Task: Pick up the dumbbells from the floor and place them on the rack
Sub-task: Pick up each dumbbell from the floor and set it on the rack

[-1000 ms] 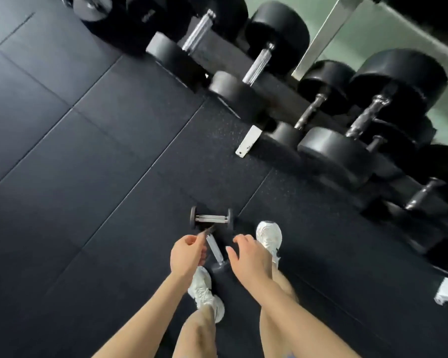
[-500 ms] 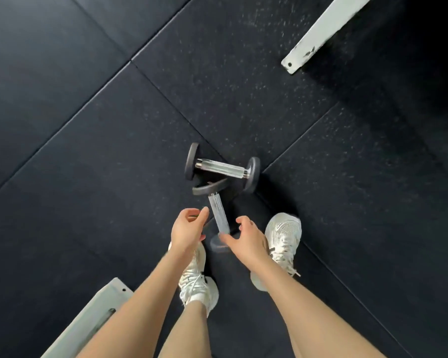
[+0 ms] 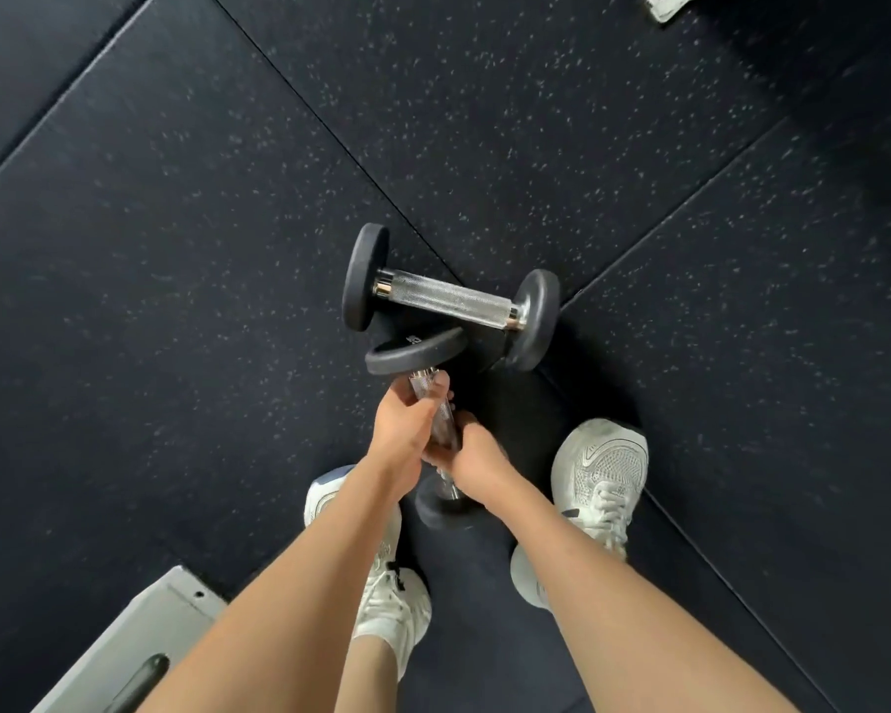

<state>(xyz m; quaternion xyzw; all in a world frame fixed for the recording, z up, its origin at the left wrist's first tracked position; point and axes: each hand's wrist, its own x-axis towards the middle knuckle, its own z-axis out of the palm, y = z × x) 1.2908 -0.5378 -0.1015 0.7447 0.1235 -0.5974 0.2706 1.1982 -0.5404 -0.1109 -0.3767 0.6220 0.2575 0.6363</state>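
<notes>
Neither weight has reached the rack, which is out of view apart from pale metal feet at the lower left (image 3: 124, 645) and top right (image 3: 669, 5), so nearly all the task looks to be ahead. Off to the left of the hands lies only the black speckled rubber floor (image 3: 176, 301). The left hand (image 3: 407, 424) is wrapped around the upper part of the knurled chrome handle of the nearer small black-plated dumbbell (image 3: 435, 403), fingers curled over the bar just below its far plate. Just to the right, touching the same bar lower down, the right hand (image 3: 471, 455) is closed on the handle near the close plate, which sits by the white trainers (image 3: 600, 476). Both forearms run straight down from the camera and converge on the bar, wrists bent slightly inward. The held dumbbell's far plate seems to rest against the second black dumbbell with a chrome grip (image 3: 451, 298), which lies crosswise on the floor just beyond the hands, untouched. Whether the gripped one has left the floor I cannot tell.
</notes>
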